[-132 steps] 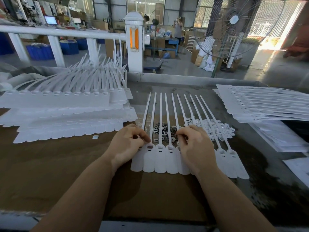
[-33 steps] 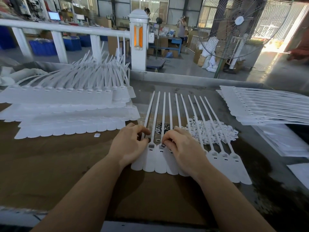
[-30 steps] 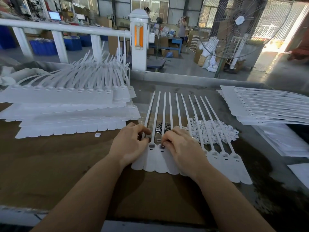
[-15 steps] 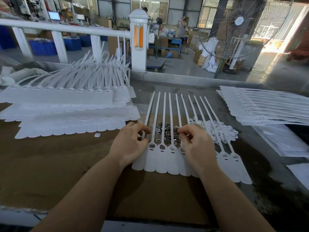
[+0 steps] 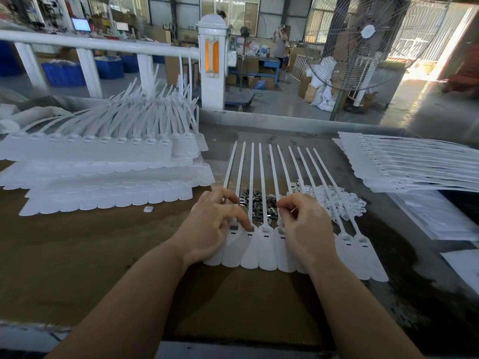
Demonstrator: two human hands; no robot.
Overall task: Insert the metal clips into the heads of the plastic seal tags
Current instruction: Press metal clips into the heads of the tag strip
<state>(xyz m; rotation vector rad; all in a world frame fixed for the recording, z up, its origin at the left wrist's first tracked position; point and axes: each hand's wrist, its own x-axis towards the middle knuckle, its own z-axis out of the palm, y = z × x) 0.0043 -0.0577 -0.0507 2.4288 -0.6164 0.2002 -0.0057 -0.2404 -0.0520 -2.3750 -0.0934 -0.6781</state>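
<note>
Since a second ago my right hand (image 5: 305,224) has lifted off the tag heads and gone back toward the clip pile, while my left hand (image 5: 212,226) stays pressed on the left end of the row.

Largest first: the worktable (image 5: 77,255) fills the lower frame, with a stack of tag strips (image 5: 98,161) at upper left and a flatter stack of strips (image 5: 414,164) at right. At centre lies the strip of plastic seal tags (image 5: 267,244) I am working, its tails running straight up the frame and its heads in a row just under my fingers, so each tag's long axis points away from me. Behind the heads, between the tails, sits the pile of metal clips (image 5: 259,206), and to its right a heap of small white plastic pieces (image 5: 337,200).

My left fingers are spread and fairly straight, one fingertip (image 5: 249,226) pressing on a head where a dark clip shows. My right fingers are curled with thumb and forefinger pinched together at the pile's edge; whether a clip is between them I cannot tell.

I judge the next empty head lies just below and left of my right fingertips, so the right hand is nearer.
</note>
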